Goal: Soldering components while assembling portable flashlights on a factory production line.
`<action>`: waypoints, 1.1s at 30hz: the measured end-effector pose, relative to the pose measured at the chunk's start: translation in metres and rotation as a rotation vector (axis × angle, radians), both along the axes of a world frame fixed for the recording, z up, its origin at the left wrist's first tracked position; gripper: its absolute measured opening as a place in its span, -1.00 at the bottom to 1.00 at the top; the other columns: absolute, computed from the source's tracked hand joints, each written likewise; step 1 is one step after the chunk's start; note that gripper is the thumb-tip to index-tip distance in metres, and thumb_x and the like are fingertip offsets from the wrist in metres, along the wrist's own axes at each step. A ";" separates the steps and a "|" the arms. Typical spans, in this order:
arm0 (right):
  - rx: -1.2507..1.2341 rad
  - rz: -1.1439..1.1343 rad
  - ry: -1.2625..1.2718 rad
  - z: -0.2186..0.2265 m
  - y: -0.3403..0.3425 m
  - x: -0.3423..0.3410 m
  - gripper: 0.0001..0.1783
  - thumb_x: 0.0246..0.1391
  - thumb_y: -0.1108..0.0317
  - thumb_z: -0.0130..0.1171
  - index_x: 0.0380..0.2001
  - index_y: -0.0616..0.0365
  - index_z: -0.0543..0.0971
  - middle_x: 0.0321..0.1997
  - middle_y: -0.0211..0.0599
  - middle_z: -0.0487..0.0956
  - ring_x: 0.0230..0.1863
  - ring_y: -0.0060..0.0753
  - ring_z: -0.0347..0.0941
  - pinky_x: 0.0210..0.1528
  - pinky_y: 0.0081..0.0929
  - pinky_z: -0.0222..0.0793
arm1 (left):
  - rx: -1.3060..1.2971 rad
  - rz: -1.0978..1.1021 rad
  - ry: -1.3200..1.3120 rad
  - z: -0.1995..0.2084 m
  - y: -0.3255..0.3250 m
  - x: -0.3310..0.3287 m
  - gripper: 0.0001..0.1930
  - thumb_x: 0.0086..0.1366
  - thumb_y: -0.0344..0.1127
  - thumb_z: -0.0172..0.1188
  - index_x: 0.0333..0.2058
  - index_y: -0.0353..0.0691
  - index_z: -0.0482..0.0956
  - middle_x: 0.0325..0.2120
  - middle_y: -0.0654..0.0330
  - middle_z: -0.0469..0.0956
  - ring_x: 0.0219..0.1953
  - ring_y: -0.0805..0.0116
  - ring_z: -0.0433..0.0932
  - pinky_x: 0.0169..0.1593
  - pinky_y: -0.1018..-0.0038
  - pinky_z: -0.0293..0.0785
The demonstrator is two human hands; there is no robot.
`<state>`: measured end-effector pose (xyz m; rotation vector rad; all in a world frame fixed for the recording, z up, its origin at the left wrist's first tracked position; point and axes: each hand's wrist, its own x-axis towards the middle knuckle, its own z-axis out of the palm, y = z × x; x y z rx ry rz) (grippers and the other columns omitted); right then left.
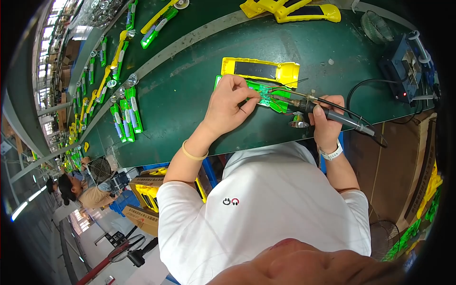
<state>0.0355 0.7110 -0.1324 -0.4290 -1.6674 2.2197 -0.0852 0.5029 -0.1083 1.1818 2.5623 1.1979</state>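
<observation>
A green lamp housing lies on the workbench in front of me, with a small circuit board and thin wires in it. My left hand rests over its left part, thumb and forefinger pinched at the board, apparently on a thin dark wire. In my right hand is a soldering iron, its tip at the board, with a slim metal tube running alongside. Beside the iron hangs a shiny reflector cup near the bench edge. Just beyond the housing lies a yellow casing half with a dark panel.
At the right stands a blue soldering station, its black cable looping to the iron. A wire coil and yellow casings sit farther back. Green lamp parts lie left, near a metal rail. Another person sits far left.
</observation>
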 end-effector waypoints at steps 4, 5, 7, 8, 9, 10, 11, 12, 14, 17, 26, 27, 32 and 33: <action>0.085 0.037 0.018 -0.008 0.004 0.002 -0.73 0.04 0.47 0.12 -0.30 0.17 0.23 -0.40 -0.39 0.37 -0.48 -0.71 0.23 -0.43 -0.70 0.23 | -0.045 0.056 -0.019 0.001 0.003 0.000 -0.87 -0.14 -0.52 0.28 -0.52 -0.22 0.56 -0.49 0.20 0.38 -0.38 0.32 0.39 -0.34 0.49 0.39; 0.138 0.055 0.018 -0.009 0.004 0.002 -0.74 0.04 0.48 0.12 -0.31 0.17 0.23 -0.40 -0.39 0.37 -0.47 -0.71 0.22 -0.42 -0.70 0.23 | -0.046 0.056 -0.019 0.001 0.003 -0.001 -0.87 -0.14 -0.52 0.28 -0.52 -0.22 0.56 -0.49 0.20 0.38 -0.38 0.32 0.39 -0.34 0.49 0.39; 0.122 0.072 0.014 -0.007 0.004 0.002 -0.74 0.04 0.49 0.12 -0.31 0.17 0.24 -0.40 -0.39 0.37 -0.47 -0.72 0.22 -0.43 -0.70 0.22 | -0.060 0.029 -0.012 0.002 0.004 -0.002 -0.86 -0.14 -0.53 0.27 -0.53 -0.23 0.55 -0.49 0.20 0.38 -0.38 0.31 0.39 -0.34 0.48 0.39; 0.107 0.091 0.012 -0.007 0.004 0.002 -0.75 0.04 0.50 0.12 -0.32 0.18 0.24 -0.41 -0.39 0.37 -0.48 -0.72 0.22 -0.43 -0.71 0.22 | -0.061 0.027 -0.013 0.003 0.005 -0.002 -0.86 -0.14 -0.53 0.27 -0.53 -0.23 0.55 -0.49 0.20 0.38 -0.38 0.31 0.39 -0.34 0.48 0.39; 0.108 0.092 0.012 -0.007 0.004 0.002 -0.75 0.04 0.50 0.12 -0.32 0.18 0.24 -0.41 -0.39 0.37 -0.48 -0.72 0.22 -0.43 -0.71 0.22 | -0.075 0.013 -0.003 0.005 0.006 -0.003 -0.86 -0.14 -0.53 0.27 -0.52 -0.23 0.55 -0.48 0.19 0.37 -0.38 0.30 0.39 -0.34 0.48 0.39; 0.122 0.106 0.016 -0.007 0.005 0.002 -0.74 0.03 0.51 0.12 -0.32 0.18 0.24 -0.41 -0.39 0.38 -0.47 -0.73 0.23 -0.43 -0.70 0.22 | -0.089 -0.002 0.007 0.006 0.007 -0.004 -0.86 -0.14 -0.53 0.27 -0.52 -0.22 0.55 -0.48 0.19 0.37 -0.38 0.30 0.39 -0.34 0.47 0.39; 0.136 0.121 0.021 -0.007 0.005 0.002 -0.74 0.03 0.51 0.13 -0.32 0.18 0.24 -0.42 -0.39 0.38 -0.47 -0.74 0.23 -0.43 -0.70 0.22 | -0.089 -0.002 0.007 0.008 0.008 -0.004 -0.86 -0.14 -0.53 0.27 -0.52 -0.22 0.55 -0.48 0.19 0.37 -0.38 0.30 0.39 -0.34 0.47 0.39; 0.137 0.121 0.021 -0.006 0.005 0.001 -0.74 0.03 0.51 0.13 -0.32 0.18 0.24 -0.42 -0.39 0.38 -0.47 -0.74 0.23 -0.43 -0.70 0.22 | -0.106 -0.017 0.010 0.009 0.008 -0.004 -0.86 -0.14 -0.52 0.27 -0.51 -0.22 0.55 -0.48 0.19 0.36 -0.38 0.30 0.39 -0.34 0.46 0.39; 0.178 0.127 0.008 -0.004 0.005 -0.001 -0.74 0.03 0.51 0.13 -0.31 0.19 0.24 -0.43 -0.40 0.39 -0.48 -0.75 0.24 -0.44 -0.71 0.22 | -0.123 -0.031 0.015 0.012 0.009 -0.005 -0.86 -0.14 -0.52 0.27 -0.51 -0.21 0.55 -0.47 0.19 0.35 -0.38 0.29 0.39 -0.35 0.46 0.39; 0.119 0.115 -0.020 -0.006 0.007 0.000 -0.74 0.03 0.51 0.13 -0.30 0.19 0.24 -0.43 -0.40 0.39 -0.49 -0.75 0.24 -0.46 -0.72 0.22 | -0.149 -0.053 -0.014 0.016 0.009 -0.007 -0.86 -0.13 -0.51 0.27 -0.51 -0.19 0.55 -0.46 0.19 0.35 -0.38 0.29 0.40 -0.34 0.46 0.40; 0.002 0.033 0.021 0.000 0.010 -0.001 -0.71 0.05 0.47 0.12 -0.26 0.15 0.22 -0.47 -0.40 0.35 -0.57 -0.71 0.23 -0.56 -0.72 0.19 | -0.174 -0.082 -0.012 0.015 0.012 -0.011 -0.89 -0.09 -0.49 0.25 -0.51 -0.20 0.53 -0.45 0.18 0.36 -0.38 0.26 0.40 -0.31 0.41 0.40; -0.004 0.017 0.030 0.000 0.010 -0.001 -0.72 0.05 0.48 0.12 -0.27 0.15 0.22 -0.46 -0.40 0.35 -0.57 -0.71 0.23 -0.57 -0.72 0.19 | -0.165 -0.095 -0.021 0.016 0.013 -0.011 -0.90 -0.08 -0.50 0.22 -0.52 -0.25 0.50 -0.46 0.15 0.35 -0.37 0.22 0.39 -0.31 0.39 0.39; 0.016 0.013 0.040 -0.002 0.010 0.000 -0.71 0.05 0.36 0.16 -0.28 0.09 0.24 -0.36 -0.40 0.30 -0.55 -0.68 0.17 -0.62 -0.71 0.16 | -0.127 -0.083 -0.006 0.015 0.011 -0.008 -0.86 -0.09 -0.44 0.26 -0.53 -0.28 0.48 -0.47 0.12 0.34 -0.36 0.17 0.39 -0.31 0.36 0.38; 0.012 0.004 0.038 -0.003 0.011 0.000 -0.71 0.05 0.36 0.15 -0.28 0.09 0.24 -0.35 -0.40 0.30 -0.55 -0.69 0.16 -0.62 -0.71 0.17 | -0.143 -0.013 0.083 0.019 0.008 -0.007 -0.83 -0.09 -0.39 0.30 -0.50 -0.25 0.50 -0.45 0.13 0.36 -0.35 0.19 0.40 -0.31 0.37 0.38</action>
